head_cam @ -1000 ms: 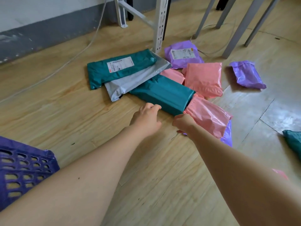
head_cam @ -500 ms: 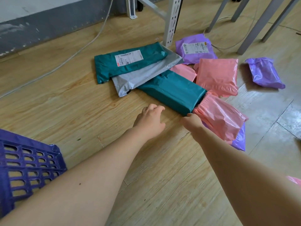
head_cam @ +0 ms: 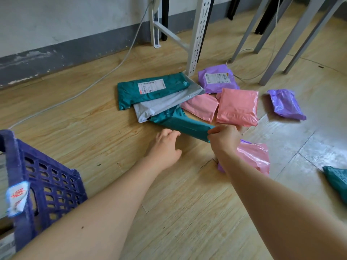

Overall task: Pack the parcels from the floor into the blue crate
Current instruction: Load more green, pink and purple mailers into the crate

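A: At far left, the blue crate (head_cam: 47,177) stands on the floor, well apart from the pile. None of the parcels in view has gone in yet.

B: Next to the right, your left hand (head_cam: 165,147) rests low by the near edge of the teal parcel (head_cam: 180,121), fingers loosely curled and holding nothing. Whether the fingertips touch the wrap cannot be told.

A: The teal parcel is at the front of the pile, its far end tucked against the grey parcel (head_cam: 165,106). Your right hand (head_cam: 223,139) pinches its right end between thumb and fingers, so that end is tilted up off the floor. The step in hand is the pick-up.

B: The next move probably calls for your left hand to get under the low end, since a soft mailer held by one end will likely sag. Then carry it left to the crate.

A: Half a second ago this parcel lay flat, both hands were short of it, and the pink parcel (head_cam: 253,156) lay against its right end. Now that end is raised and gripped, and the pink parcel lies apart, beneath your right forearm.
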